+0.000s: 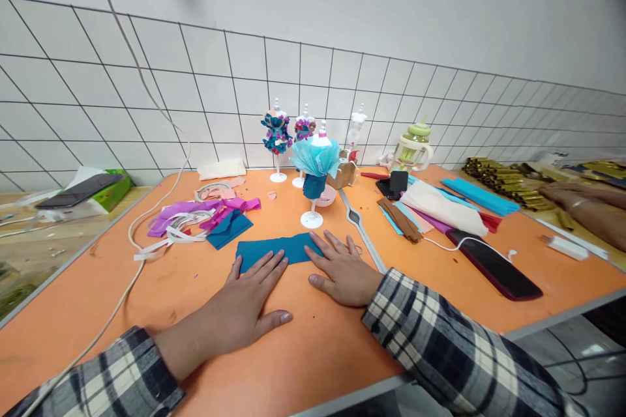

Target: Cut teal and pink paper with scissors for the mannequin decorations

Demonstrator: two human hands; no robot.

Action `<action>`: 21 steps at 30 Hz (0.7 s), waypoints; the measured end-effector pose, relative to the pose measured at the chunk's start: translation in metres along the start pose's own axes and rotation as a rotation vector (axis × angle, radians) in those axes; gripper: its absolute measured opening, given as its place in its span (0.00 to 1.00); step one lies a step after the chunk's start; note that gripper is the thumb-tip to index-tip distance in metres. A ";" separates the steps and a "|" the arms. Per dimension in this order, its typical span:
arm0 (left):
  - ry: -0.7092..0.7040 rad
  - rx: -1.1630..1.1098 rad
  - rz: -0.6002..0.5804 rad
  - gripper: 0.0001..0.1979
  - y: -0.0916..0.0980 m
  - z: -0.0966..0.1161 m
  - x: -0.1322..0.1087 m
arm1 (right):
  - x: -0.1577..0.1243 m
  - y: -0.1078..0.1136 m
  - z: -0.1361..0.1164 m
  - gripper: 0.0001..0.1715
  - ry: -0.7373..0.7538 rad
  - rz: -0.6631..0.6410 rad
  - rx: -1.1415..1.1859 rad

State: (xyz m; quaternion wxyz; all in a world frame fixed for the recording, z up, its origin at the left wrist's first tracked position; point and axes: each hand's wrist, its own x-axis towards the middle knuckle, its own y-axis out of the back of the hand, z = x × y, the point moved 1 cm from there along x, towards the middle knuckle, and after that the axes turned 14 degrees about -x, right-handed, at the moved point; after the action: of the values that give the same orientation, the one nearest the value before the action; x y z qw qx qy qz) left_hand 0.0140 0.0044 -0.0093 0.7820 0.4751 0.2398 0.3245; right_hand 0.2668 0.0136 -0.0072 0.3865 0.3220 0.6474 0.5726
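A strip of dark teal crepe paper lies flat on the orange table in front of me. My left hand rests on its left part, fingers stretched out and thumb apart. On its right end lies my right hand, also flat with the fingers spread. Just beyond the strip stands a small white dress form wearing a light blue ruffled paper top and a dark teal wrap. Left of the strip is a folded teal paper piece.
Decorated mini dress forms stand near the tiled wall. Purple paper and white ribbon lie left. To the right are a phone, rolled white paper, and a lidded jug. Another person's arm shows at far right.
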 end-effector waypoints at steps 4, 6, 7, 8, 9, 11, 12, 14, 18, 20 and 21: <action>0.010 0.017 -0.011 0.44 0.000 -0.002 0.000 | -0.002 -0.001 0.009 0.44 -0.060 -0.026 0.002; 0.005 0.026 -0.012 0.44 -0.001 -0.004 -0.001 | -0.003 -0.002 0.013 0.44 -0.062 -0.047 0.010; -0.006 0.033 -0.002 0.44 -0.001 -0.005 -0.001 | -0.004 -0.003 0.015 0.44 -0.068 -0.048 0.014; -0.019 0.039 0.011 0.44 -0.002 -0.006 -0.001 | -0.004 -0.003 0.016 0.44 -0.075 -0.046 0.017; -0.029 0.042 0.019 0.44 -0.002 -0.007 -0.002 | -0.005 -0.003 0.018 0.43 -0.082 -0.046 0.017; -0.024 0.041 0.014 0.44 -0.003 -0.008 -0.002 | -0.005 -0.002 0.020 0.42 -0.086 -0.049 0.005; -0.017 0.037 0.005 0.44 -0.003 -0.009 -0.001 | -0.005 -0.001 0.020 0.40 -0.088 -0.035 -0.009; -0.014 0.029 -0.006 0.44 -0.003 -0.009 -0.001 | -0.004 0.004 0.017 0.39 -0.117 0.071 -0.051; -0.016 0.017 -0.007 0.44 -0.005 -0.010 -0.001 | 0.000 0.009 -0.002 0.44 0.010 0.332 -0.098; -0.030 0.020 0.001 0.44 -0.008 -0.011 -0.001 | 0.003 0.005 -0.014 0.43 0.190 0.254 -0.060; -0.047 0.023 0.011 0.44 -0.008 -0.011 -0.001 | 0.004 0.002 -0.018 0.42 0.235 0.197 -0.034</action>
State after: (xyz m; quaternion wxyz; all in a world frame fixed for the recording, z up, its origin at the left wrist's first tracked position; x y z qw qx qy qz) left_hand 0.0078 0.0070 -0.0213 0.7799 0.4932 0.2223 0.3148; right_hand 0.2493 0.0085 -0.0051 0.2554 0.3085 0.6436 0.6522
